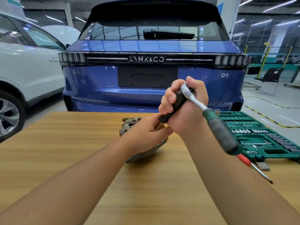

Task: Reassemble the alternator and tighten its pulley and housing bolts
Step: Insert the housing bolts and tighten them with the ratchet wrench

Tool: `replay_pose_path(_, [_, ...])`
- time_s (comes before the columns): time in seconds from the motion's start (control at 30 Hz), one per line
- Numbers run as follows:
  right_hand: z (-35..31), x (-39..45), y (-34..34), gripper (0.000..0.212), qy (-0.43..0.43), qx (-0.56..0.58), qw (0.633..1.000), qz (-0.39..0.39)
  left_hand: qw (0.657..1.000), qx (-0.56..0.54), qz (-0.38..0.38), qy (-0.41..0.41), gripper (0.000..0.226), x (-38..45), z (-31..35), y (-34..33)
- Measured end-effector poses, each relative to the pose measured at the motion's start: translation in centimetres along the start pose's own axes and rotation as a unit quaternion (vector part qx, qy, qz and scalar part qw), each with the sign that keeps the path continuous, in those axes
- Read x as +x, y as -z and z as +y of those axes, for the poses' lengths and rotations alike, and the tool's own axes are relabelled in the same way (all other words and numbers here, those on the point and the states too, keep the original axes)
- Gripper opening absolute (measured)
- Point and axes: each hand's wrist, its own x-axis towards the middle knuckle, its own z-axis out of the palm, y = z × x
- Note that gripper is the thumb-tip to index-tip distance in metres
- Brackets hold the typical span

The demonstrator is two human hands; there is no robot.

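The grey metal alternator (129, 124) lies on the wooden table (65, 143), mostly hidden under my hands. My left hand (146, 135) rests on top of it, fingers curled over the housing. My right hand (183, 103) is closed around the head of a chrome ratchet (190, 93) and a long black socket (173, 108) that points down toward the alternator. The ratchet's green and grey handle (220, 132) sticks out to the lower right. The socket's lower end is hidden behind my left hand.
An open green socket set case (259, 135) sits at the table's right edge. A red-handled screwdriver (253, 166) lies in front of it. A blue car (152, 62) stands just beyond the table, a white car (24, 70) to the left.
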Motion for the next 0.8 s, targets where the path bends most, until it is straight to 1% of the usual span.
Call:
replay_pose_path(0.1, [-1.1, -1.2, 0.4, 0.03, -0.035, 0.008, 0.999, -0.028, 0.991, -0.128, -0.024, 0.022, 0.019, -1.1, 0.7, -1.5])
replay_pose_path(0.17, [-1.6, -1.9, 1.0, 0.031, -0.071, 0.009, 0.997, -0.031, 0.976, -0.213, -0.011, 0.044, 0.023, -1.5, 1.2, -2.1])
replay_pose_path(0.2, [-1.8, -2.2, 1.3, 0.032, -0.087, -0.011, 0.996, -0.028, 0.974, -0.218, 0.003, 0.053, 0.028, -1.7, 1.3, -2.3])
replay_pose_path(0.27, [-2.3, -2.9, 2.0, 0.037, -0.109, -0.118, 0.987, -0.004, 0.978, -0.194, 0.034, 0.066, 0.034, -2.2, 1.2, -2.7])
replay_pose_path(0.3, [-2.6, -3.2, 2.3, 0.039, -0.128, -0.187, 0.974, 0.016, 0.98, -0.18, 0.049, 0.071, 0.036, -2.5, 1.0, -2.9])
replay_pose_path(0.37, [-3.3, -4.0, 2.8, 0.041, -0.198, -0.292, 0.934, 0.065, 0.982, -0.147, 0.078, 0.089, 0.04, -3.5, 0.0, -3.0])
replay_pose_path(0.43, [-4.3, -5.0, 3.2, 0.04, -0.269, -0.332, 0.901, 0.078, 0.981, -0.133, 0.098, 0.101, 0.043, -4.6, -1.0, -3.1])
replay_pose_path(0.5, [-5.0, -6.1, 3.3, 0.037, -0.3, -0.353, 0.885, 0.055, 0.98, -0.128, 0.115, 0.103, 0.041, -5.5, -1.8, -3.2])
replay_pose_path(0.53, [-5.2, -6.7, 3.3, 0.034, -0.303, -0.354, 0.883, 0.043, 0.98, -0.122, 0.12, 0.1, 0.038, -5.8, -2.0, -3.2])
replay_pose_path(0.7, [-5.5, -8.3, 3.6, 0.032, -0.323, -0.276, 0.905, 0.03, 0.988, -0.076, 0.102, 0.091, 0.036, -6.2, -1.8, -4.1])
replay_pose_path(0.8, [-5.8, -8.7, 4.2, 0.03, -0.324, -0.252, 0.911, 0.042, 0.99, -0.055, 0.103, 0.083, 0.019, -5.7, -1.8, -4.6])
